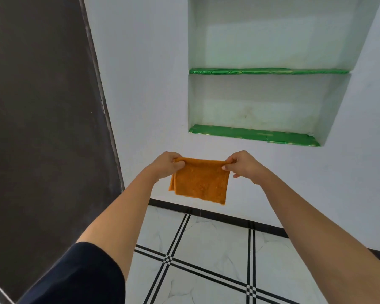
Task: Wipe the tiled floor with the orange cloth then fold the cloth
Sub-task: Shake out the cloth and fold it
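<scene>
Head view, from left to right: a dark slanted panel (42, 106) fills the left side, its grey edge meeting a white wall (145, 84). A dark sleeve (79, 277) covers the left upper arm at the bottom left. Set into the wall on the right is a recessed niche (270, 40) with two shelves lined in shiny green, an upper shelf (268, 71) and a lower shelf (250, 134). A black skirting strip (228, 218) runs along the foot of the wall, and below it lies the tiled floor (206, 249), white marbled tiles crossed by black double lines. Nothing stands between the camera and the hands.

The orange cloth (201, 183) hangs in the air in front of the wall, below the niche and above the skirting, not touching the floor. It is doubled over: its top edge is a fold, and separate layers show along its lower left edge. The left hand (167, 164) pinches the top left corner, thumb on the near face and fingers curled behind. The right hand (244, 165) pinches the top right corner the same way, its thumb tip (225, 167) pressed on the fabric.

Both bare forearms reach forward and up, converging toward the cloth, with the hands level and the top edge stretched fairly straight between them.
</scene>
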Available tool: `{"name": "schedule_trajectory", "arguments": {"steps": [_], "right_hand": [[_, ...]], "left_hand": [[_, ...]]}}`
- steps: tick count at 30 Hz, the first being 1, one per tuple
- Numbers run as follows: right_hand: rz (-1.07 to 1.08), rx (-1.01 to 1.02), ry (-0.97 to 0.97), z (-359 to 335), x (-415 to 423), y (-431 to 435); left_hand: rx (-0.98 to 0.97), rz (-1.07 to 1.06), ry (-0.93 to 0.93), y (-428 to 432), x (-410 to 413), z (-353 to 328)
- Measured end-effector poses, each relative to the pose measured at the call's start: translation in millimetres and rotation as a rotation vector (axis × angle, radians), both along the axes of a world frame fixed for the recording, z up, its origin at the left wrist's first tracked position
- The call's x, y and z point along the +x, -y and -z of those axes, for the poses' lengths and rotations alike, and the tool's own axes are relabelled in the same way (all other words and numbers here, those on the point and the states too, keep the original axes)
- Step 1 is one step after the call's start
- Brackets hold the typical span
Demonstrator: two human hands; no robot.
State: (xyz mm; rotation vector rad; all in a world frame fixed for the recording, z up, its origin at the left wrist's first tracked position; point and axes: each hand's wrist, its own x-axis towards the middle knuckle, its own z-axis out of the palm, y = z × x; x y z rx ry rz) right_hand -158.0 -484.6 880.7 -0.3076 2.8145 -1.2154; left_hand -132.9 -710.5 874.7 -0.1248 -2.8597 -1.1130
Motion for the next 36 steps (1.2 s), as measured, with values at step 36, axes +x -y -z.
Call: {"name": "schedule_trajectory", "arguments": {"steps": [36], "right_hand": [[0.045, -0.497, 0.314, 26, 2, 7]], "left_hand": [[0.449, -0.105, 0.115, 2, 5, 4]]}}
